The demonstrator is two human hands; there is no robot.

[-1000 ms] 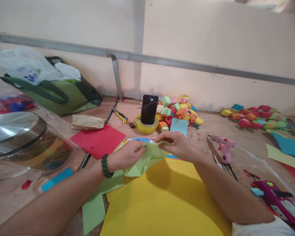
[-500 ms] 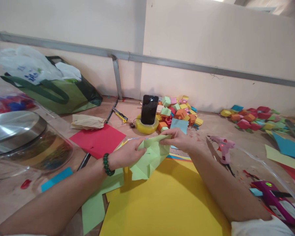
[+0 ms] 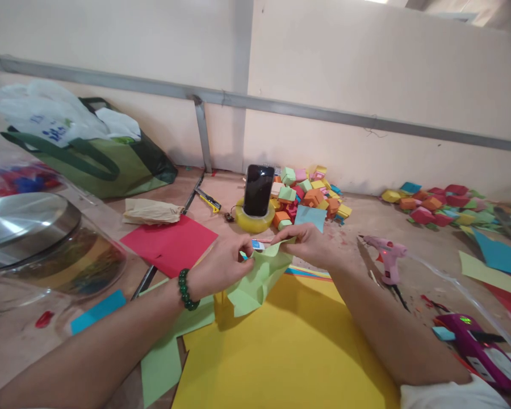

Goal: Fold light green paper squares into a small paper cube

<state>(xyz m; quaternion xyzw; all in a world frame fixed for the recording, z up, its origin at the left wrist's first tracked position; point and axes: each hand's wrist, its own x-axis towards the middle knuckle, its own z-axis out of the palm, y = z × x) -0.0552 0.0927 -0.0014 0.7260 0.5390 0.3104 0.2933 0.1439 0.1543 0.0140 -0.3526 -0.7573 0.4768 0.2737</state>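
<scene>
Biggest thing here is the yellow sheet [image 3: 298, 352], near and center. Over its far edge there's a creased light green paper [image 3: 262, 284]. The right hand [image 3: 309, 244] is pinching its far right corner; the left hand [image 3: 221, 264] is at its left edge, can't tell if it's really gripping. Pink glue gun [image 3: 389, 258] sits off right, black phone [image 3: 259, 190] stands far center.

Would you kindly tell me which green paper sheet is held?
The creased light-green paper sheet pinched by the right hand; the flat ones near the left forearm lie unheld.
</scene>
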